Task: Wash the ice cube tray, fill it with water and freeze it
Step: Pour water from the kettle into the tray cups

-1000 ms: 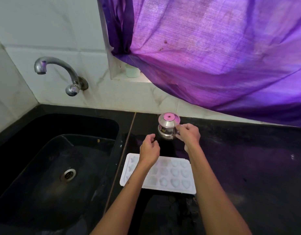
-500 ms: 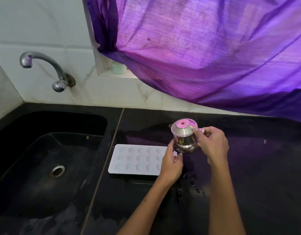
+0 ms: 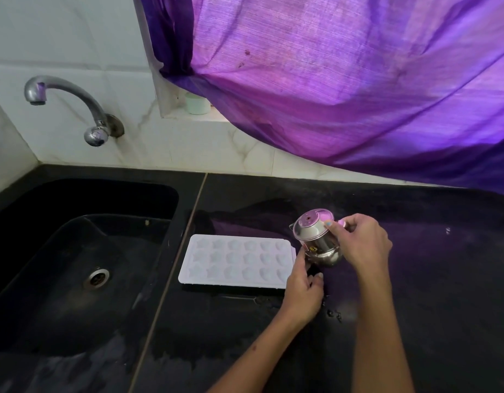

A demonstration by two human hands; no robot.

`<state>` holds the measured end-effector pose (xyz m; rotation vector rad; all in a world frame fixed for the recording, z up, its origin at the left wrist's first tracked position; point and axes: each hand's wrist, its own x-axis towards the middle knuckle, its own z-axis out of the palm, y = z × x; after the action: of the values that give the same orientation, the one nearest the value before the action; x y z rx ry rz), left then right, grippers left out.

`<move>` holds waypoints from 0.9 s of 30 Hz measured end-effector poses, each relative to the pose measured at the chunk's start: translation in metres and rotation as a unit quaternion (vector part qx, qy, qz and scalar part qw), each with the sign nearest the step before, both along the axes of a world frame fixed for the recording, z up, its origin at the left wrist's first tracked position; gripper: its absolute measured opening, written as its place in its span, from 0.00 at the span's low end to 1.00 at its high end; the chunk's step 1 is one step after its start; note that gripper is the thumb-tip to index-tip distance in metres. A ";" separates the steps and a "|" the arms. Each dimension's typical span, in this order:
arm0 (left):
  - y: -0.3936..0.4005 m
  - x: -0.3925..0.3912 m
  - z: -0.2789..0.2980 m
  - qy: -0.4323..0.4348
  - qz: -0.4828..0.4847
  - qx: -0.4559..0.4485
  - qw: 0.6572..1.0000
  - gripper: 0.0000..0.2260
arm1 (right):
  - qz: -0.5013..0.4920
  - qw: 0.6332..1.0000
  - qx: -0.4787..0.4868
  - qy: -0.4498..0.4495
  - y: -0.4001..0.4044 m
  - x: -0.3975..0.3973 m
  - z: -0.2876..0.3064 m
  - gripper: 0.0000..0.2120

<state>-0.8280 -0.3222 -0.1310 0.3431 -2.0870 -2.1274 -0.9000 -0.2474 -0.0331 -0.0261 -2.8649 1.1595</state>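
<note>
— Black stone all along, the countertop (image 3: 415, 279) with the sink (image 3: 75, 279) sunk into its left end, and the purple curtain (image 3: 358, 80) hanging over the back edge. What is the person up to?

— Filling, I'd say. The ice cube tray (image 3: 233, 260) lies flat on the countertop just right of the sink's edge, cups upward, and a small steel pot (image 3: 319, 239) is held just above its right end, tipped toward it. Washing looks done, judging by the wet patches near the front edge.

— Any water in the cups?

— Can't tell from here; they look pale and dull. Nothing is running from the tap (image 3: 75, 109) at the back left either, and I see no stream from the pot.

— How is the pot held?

— The right hand (image 3: 361, 245) comes in from the right, fingers curled round its handle and upper side, thumb near the pink lid. The left hand (image 3: 304, 287) sits under and beside the pot's base at the tray's right edge, fingers bent; whether it actually supports the pot or just touches the tray, I can't tell.

— And next?

— Probably a careful tilt with the spout over the nearest cups, then working leftward. The cups are shallow, so a quick pour would likely slop onto the stone.
</note>
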 end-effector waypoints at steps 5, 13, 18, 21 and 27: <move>0.003 0.000 -0.003 -0.020 -0.010 0.013 1.000 0.29 | 0.013 0.999 0.041 0.006 -0.004 0.004 0.003 0.10; 0.004 -0.001 -0.006 -0.041 -0.029 0.027 0.998 0.30 | -0.007 0.997 0.079 -0.001 -0.012 0.002 -0.006 0.11; 0.004 -0.003 -0.008 -0.051 -0.031 0.025 0.998 0.30 | -0.009 0.995 0.096 0.004 -0.011 0.001 -0.009 0.11; 0.005 -0.003 -0.009 -0.054 -0.034 0.023 0.998 0.31 | -0.013 0.995 0.103 0.011 -0.011 0.001 -0.009 0.11; 0.006 -0.002 -0.006 -0.059 -0.037 0.031 0.997 0.30 | -0.016 0.995 0.097 0.016 -0.010 0.004 -0.009 0.12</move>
<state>-0.8299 -0.3164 -0.1366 0.4138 -2.1319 -2.2712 -0.8965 -0.2571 -0.0419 -0.0440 -2.9216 0.8637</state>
